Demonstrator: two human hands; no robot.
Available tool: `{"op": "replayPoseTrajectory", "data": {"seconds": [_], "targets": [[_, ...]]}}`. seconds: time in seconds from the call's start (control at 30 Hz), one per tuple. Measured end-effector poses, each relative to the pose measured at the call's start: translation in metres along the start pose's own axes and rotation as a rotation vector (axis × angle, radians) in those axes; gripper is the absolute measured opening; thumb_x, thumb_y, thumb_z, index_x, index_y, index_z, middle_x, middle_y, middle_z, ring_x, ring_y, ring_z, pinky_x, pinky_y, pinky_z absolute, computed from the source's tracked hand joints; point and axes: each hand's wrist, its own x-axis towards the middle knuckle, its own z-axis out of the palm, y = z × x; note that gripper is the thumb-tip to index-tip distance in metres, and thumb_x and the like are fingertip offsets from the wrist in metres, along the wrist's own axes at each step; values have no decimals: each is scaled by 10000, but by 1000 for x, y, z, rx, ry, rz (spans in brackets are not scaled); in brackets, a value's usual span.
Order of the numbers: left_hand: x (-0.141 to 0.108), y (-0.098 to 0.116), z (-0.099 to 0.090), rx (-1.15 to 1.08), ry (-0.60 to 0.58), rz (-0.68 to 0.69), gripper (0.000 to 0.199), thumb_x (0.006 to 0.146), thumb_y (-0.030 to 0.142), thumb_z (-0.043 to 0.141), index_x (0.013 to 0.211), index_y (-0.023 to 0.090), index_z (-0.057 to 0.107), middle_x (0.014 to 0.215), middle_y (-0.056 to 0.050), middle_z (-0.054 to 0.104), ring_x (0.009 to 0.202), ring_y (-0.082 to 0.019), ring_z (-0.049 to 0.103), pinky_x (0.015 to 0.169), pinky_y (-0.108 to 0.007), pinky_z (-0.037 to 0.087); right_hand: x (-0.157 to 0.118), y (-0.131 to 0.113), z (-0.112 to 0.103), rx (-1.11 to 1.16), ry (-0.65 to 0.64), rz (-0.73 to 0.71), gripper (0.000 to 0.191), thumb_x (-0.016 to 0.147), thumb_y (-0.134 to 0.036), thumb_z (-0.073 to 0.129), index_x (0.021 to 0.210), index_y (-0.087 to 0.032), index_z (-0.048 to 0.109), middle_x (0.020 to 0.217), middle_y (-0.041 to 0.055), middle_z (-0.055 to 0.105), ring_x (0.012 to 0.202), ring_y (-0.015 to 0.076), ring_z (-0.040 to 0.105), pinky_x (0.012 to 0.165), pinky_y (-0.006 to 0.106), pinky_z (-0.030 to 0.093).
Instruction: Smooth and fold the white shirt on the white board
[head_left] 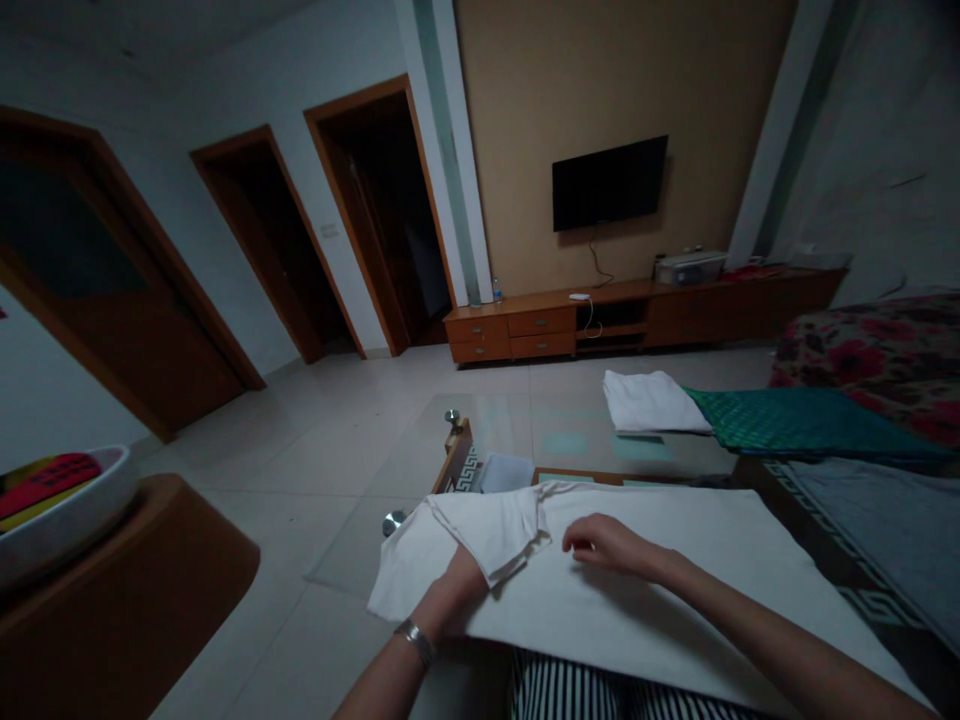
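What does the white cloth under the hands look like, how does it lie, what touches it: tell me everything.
The white cloth is plain, slightly off-white and looks like soft, thin fabric. It lies spread over the glass table, mostly flat, running off toward the lower right. Near its left end a creased flap is folded over, with wrinkled layers at its edge. The left grip reaches beneath that flap, fingers hidden; the right grip, loosely curled, is over the flatter part, contact unclear.

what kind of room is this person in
Most likely a living room in a home: a flat television hangs on the far wall, a long low wooden cabinet runs beneath it, and a glass-topped table stands in front of the person.
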Motion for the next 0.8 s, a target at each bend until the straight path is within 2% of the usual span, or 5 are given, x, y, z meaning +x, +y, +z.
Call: {"op": "replayPoseTrajectory", "data": {"seconds": [0.17,0.3,0.43,0.6,0.8], "targets": [[-30,2,-14,132,37,141,396,839,222,480,1206,242,624,1375,-83,546,1320,-280,420,1125,-512,273,17,46,4,8,200,195,228,769,-145,546,894,-190,731,953,74,705,904,205,603,802,280,392],[-51,-13,-8,102,298,-52,283,862,226,433,1033,190,655,1146,-117,651,1107,-264,575,960,-469,456,36,34,17,46,315,228,202,787,-142,531,887,-181,703,943,57,685,909,185,583,799,265,381],[-61,3,7,49,527,-129,263,883,300,455,1040,163,616,1065,-126,625,1026,-251,588,903,-428,492,49,7,37,15,393,153,278,736,-190,630,1014,-187,638,1076,71,624,1006,203,536,834,275,389],[-55,40,19,111,415,-79,238,827,235,531,1043,199,625,1167,-101,576,1105,-250,535,916,-411,459,53,-4,52,-60,531,209,146,791,-134,551,914,-190,607,1007,62,598,970,190,521,853,277,381],[-48,43,17,123,401,-142,152,838,199,489,901,192,627,996,-75,609,963,-230,556,832,-376,445,38,7,54,-1,551,343,146,816,-101,500,858,-190,607,930,56,610,919,187,533,817,277,389]]}}
